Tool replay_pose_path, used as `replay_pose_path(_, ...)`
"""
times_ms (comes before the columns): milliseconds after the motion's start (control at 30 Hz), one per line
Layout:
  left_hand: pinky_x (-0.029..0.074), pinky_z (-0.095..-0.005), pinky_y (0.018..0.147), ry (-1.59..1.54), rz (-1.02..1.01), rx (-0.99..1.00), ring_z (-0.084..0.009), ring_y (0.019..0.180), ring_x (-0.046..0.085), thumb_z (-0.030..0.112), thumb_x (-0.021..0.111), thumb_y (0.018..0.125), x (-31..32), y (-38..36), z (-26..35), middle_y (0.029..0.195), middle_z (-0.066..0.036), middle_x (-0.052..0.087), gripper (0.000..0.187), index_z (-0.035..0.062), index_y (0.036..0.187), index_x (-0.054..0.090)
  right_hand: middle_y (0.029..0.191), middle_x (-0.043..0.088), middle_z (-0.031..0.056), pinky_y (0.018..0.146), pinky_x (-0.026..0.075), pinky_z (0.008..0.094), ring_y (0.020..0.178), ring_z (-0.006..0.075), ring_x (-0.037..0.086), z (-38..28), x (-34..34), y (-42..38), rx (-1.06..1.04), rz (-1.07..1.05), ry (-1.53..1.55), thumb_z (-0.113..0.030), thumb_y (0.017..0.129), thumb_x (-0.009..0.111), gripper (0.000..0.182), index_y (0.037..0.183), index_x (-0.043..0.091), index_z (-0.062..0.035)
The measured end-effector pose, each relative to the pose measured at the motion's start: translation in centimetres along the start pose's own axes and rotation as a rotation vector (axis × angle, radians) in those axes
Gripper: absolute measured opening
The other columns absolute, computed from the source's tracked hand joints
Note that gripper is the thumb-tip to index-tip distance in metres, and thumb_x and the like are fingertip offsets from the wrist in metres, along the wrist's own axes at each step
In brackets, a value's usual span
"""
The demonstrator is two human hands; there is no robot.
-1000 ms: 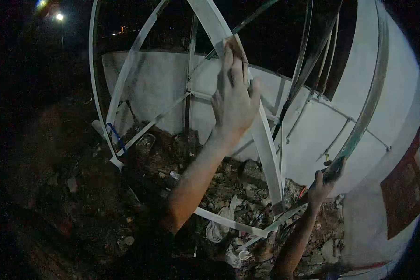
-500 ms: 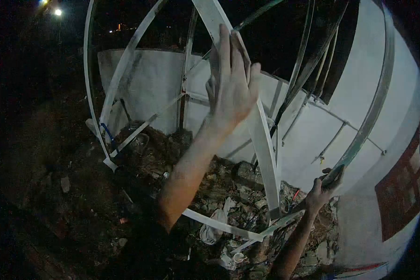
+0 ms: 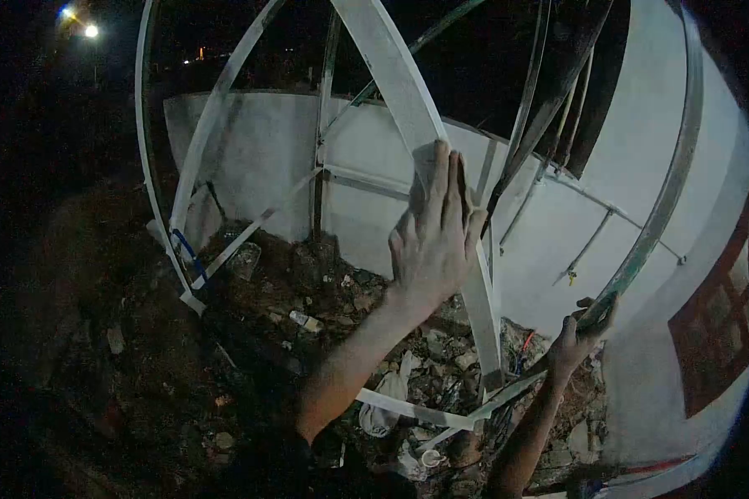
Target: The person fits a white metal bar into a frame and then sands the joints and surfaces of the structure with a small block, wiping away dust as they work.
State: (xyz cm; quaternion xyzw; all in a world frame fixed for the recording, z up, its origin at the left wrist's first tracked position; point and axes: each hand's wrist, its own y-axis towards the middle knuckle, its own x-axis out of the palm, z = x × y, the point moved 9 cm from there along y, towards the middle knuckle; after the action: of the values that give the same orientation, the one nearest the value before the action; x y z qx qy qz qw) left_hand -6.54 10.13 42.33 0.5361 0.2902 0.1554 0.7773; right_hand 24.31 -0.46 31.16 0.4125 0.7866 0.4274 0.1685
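Note:
My left hand [image 3: 437, 241] lies along a wide white metal bar [image 3: 391, 75], back of the hand toward me and fingers stretched upward. Under the fingers a thin greyish sheet [image 3: 424, 162], which looks like sandpaper, is pressed against the bar; the palm hides most of it. Lower right, my right hand [image 3: 576, 337] is wrapped around a curved metal tube [image 3: 653, 224], grey with greenish patches. Both pieces belong to one welded frame with a white lower crossbar [image 3: 416, 410].
Rubble and litter [image 3: 433, 349] cover the ground below the frame. A curved white wall [image 3: 266, 158] stands behind, with thin pipes [image 3: 591, 200] on it. More curved bars [image 3: 220, 108] rise on the left. A brown patch [image 3: 716, 316] marks the wall at right.
My left hand has slid down along the white bar with the sheet beneath its fingers. My right hand keeps its grip on the tube. The view has shifted slightly.

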Motion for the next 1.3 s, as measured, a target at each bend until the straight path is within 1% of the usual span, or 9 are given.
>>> replay_pose_path(167,0.042,-0.0514,0.105,0.087,0.367,0.118,-0.0486,0.136,0.033,0.030,0.049,0.098,-5.8,9.4,-2.7,0.154,-0.030,0.018,0.069,-0.0093,0.148,0.021,0.120,0.050,0.0116,0.093,0.042,0.0365,0.099,0.0211,0.048,-0.6,0.2,0.1,0.007,0.035,0.019,0.005,0.077,0.050,0.078,0.151,0.028,-0.0076)
replay_pose_path(233,0.026,-0.0467,0.116,-0.110,0.428,0.041,-0.0459,0.140,0.027,0.029,0.043,0.101,-8.6,13.7,-3.8,0.151,-0.032,0.024,0.064,-0.0104,0.147,0.021,0.120,0.050,0.0110,0.092,0.043,0.0363,0.101,0.0213,0.048,-0.1,0.0,0.0,0.036,0.050,0.082,0.006,0.076,0.051,0.079,0.151,0.029,-0.0085)
replay_pose_path(333,0.025,-0.0473,0.116,-0.171,0.404,-0.002,-0.0458,0.142,0.022,0.031,0.043,0.102,-9.5,15.1,-4.4,0.153,-0.030,0.023,0.065,-0.0103,0.147,0.022,0.119,0.050,0.0108,0.089,0.043,0.0352,0.100,0.0212,0.048,-0.5,-0.1,0.1,0.013,0.056,0.028,0.006,0.077,0.051,0.079,0.151,0.029,-0.0093)
replay_pose_path(433,0.040,-0.0528,0.107,0.165,0.454,0.221,-0.0506,0.138,0.029,0.030,0.049,0.097,-5.4,10.6,-4.0,0.153,-0.030,0.019,0.070,-0.0112,0.147,0.022,0.115,0.052,0.0073,0.084,0.043,0.0317,0.099,0.0170,0.048,-1.5,0.4,0.4,-0.066,0.011,-0.005,0.001,0.085,0.057,0.074,0.151,0.027,-0.0137)
replay_pose_path(600,0.041,-0.0533,0.105,0.023,0.186,0.030,-0.0529,0.138,0.026,0.028,0.049,0.097,1.0,-1.8,0.4,0.155,-0.027,0.017,0.068,-0.0093,0.148,0.022,0.114,0.052,0.0076,0.083,0.042,0.0306,0.099,0.0173,0.048,-0.7,0.5,0.2,-0.052,0.022,0.060,0.006,0.081,0.051,0.077,0.151,0.028,-0.0145)
replay_pose_path(900,0.031,-0.0519,0.112,0.017,0.370,0.072,-0.0487,0.140,0.024,0.033,0.043,0.101,-5.9,9.9,-2.0,0.155,-0.028,0.017,0.067,-0.0119,0.146,0.022,0.114,0.051,0.0084,0.084,0.042,0.0310,0.100,0.0182,0.047,-0.5,-0.3,0.6,-0.121,0.035,-0.120,0.009,0.079,0.048,0.078,0.151,0.028,-0.0141)
replay_pose_path(1000,0.029,-0.0517,0.113,0.062,0.447,0.052,-0.0482,0.141,0.022,0.033,0.043,0.101,-5.9,9.8,-3.0,0.155,-0.029,0.016,0.067,-0.0124,0.146,0.021,0.141,0.040,0.0118,0.100,0.039,0.0387,0.112,0.0218,0.045,2.0,-0.7,0.5,-0.001,-0.037,0.054,0.002,0.083,0.055,0.074,0.151,0.026,-0.0050)
replay_pose_path(1133,0.025,-0.0547,0.116,-0.005,0.431,0.071,-0.0505,0.141,0.017,0.023,0.040,0.102,-5.2,8.7,-2.9,0.153,-0.033,0.008,0.063,-0.0163,0.144,0.015,0.140,0.039,0.0118,0.091,0.043,0.0351,0.102,0.0218,0.048,-0.2,-0.3,0.7,-0.215,-0.004,-0.028,-0.002,0.085,0.060,0.074,0.151,0.026,-0.0055)
replay_pose_path(1300,0.017,-0.0575,0.118,-0.214,0.253,0.025,-0.0512,0.143,0.007,0.016,0.040,0.101,-0.9,3.8,-0.9,0.153,-0.035,0.000,0.063,-0.0165,0.145,0.009,0.122,0.050,0.0098,0.093,0.040,0.0355,0.104,0.0213,0.049,1.7,-0.2,0.5,-0.006,0.015,0.145,-0.003,0.082,0.058,0.076,0.151,0.027,-0.0085)
